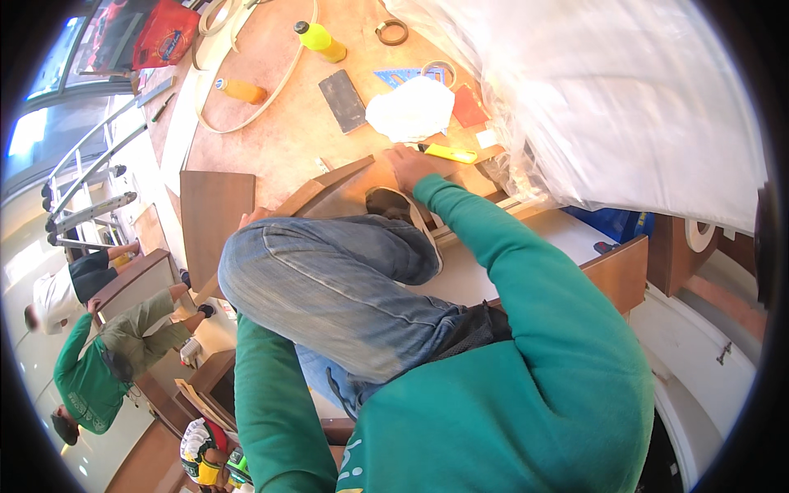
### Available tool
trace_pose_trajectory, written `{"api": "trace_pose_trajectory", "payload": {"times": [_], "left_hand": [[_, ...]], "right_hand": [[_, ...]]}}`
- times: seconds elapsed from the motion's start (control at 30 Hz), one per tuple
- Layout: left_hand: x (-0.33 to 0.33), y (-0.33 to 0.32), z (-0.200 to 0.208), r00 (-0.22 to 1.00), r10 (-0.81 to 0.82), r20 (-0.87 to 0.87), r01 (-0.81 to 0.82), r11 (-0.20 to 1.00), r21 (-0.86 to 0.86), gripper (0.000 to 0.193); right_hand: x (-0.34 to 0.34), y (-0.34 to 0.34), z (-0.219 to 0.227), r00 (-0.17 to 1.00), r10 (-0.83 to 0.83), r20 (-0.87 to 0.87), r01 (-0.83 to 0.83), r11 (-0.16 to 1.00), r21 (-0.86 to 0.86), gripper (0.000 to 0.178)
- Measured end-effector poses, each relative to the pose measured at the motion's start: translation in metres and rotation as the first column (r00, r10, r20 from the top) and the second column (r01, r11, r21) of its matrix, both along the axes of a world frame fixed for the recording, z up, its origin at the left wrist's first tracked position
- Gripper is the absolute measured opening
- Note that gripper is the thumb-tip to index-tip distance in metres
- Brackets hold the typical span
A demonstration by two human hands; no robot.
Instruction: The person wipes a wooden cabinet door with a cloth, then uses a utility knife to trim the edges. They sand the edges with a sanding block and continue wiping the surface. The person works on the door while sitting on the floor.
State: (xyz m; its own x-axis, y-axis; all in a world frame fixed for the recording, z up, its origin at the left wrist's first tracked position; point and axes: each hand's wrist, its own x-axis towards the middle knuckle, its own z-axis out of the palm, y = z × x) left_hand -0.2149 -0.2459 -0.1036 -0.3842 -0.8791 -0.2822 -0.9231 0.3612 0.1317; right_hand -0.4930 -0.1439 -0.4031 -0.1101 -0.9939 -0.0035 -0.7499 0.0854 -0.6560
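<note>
Brown wood strip (pixel 333 181), maybe 2 pieces end to end, lies slantwise on the work surface (pixel 288 156) between both hands. Left hand (pixel 255 216) at its lower end, mostly behind the bent knee (pixel 263 246); finger spread and grip cannot be told. Right hand (pixel 411 170) near the upper end, fingers bent downward; holding or merely resting, cannot tell. Yellow cutter (pixel 450 154) just beside it, apparently unheld.

Progress, judged by layout: midway. Strip is a separate piece, no visible fixing to the brown panel (pixel 215 205) nearby; any joining seems undone. Finished cuts: not discernible. Brown coil (pixel 392 33) lies apart, seemingly untouched.

Containers: 2 capped bottles. Yellow bottle (pixel 327 45), fill level unclear; orange bottle (pixel 242 90), orange either from contents or plastic. Red bag (pixel 167 34) at upper left, inside hidden. Pale-floored compartment (pixel 534 238) beyond the right forearm; small dark-and-red item (pixel 606 246) by its wooden side.
</note>
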Motion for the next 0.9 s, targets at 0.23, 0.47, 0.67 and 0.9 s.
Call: {"api": "trace_pose_trajectory", "payload": {"times": [0.23,0.47,0.67,0.9], "left_hand": [[0.02,0.002,0.008,0.999,0.043,-0.003,-0.042,0.997,0.059,0.036],[0.048,-0.02,0.007,0.993,0.112,-0.026,-0.106,0.978,0.178,0.04],[0.01,0.026,0.042,0.965,0.06,-0.254,-0.114,0.973,-0.202,0.054],[0.06,0.015,0.054,0.901,0.273,-0.337,-0.371,0.887,-0.274,0.054]], "right_hand": [[0.013,-0.066,0.013,0.946,0.321,0.042,-0.317,0.893,0.318,0.063],[-0.005,-0.073,-0.011,0.973,0.193,0.128,-0.23,0.876,0.424,0.056],[0.016,-0.047,0.021,0.968,0.217,-0.128,-0.169,0.936,0.309,0.042],[0.045,-0.029,-0.008,0.918,0.286,-0.275,-0.253,0.956,0.149,0.023]]}}
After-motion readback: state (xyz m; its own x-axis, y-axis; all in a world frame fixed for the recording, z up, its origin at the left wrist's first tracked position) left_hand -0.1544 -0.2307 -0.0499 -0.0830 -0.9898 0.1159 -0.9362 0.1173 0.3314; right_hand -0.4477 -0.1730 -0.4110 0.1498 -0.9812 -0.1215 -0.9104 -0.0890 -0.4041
